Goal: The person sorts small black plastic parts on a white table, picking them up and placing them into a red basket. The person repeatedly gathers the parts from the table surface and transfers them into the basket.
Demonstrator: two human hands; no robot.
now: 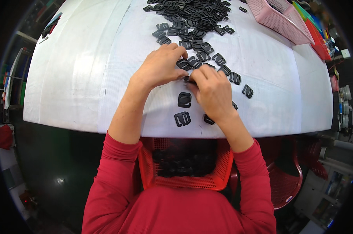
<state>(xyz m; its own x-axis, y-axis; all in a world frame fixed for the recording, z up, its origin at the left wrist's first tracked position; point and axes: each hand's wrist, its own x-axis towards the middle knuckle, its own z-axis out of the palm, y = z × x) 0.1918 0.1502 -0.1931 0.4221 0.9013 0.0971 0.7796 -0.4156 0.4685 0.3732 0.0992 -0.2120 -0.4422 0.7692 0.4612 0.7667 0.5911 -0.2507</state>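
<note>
Head view, frame centre: right hand pinches a blurred buckle; left hand, thumb and fingers parted, is beside it. Probably light, stiff, slightly slippery; best held by opposite edges.

Black slotted buckles lie heaped at the far side, thinning to flat, single pieces near!

Head view: fisheye, close range, positioned above the near edge of the white table, facing downward.
</note>
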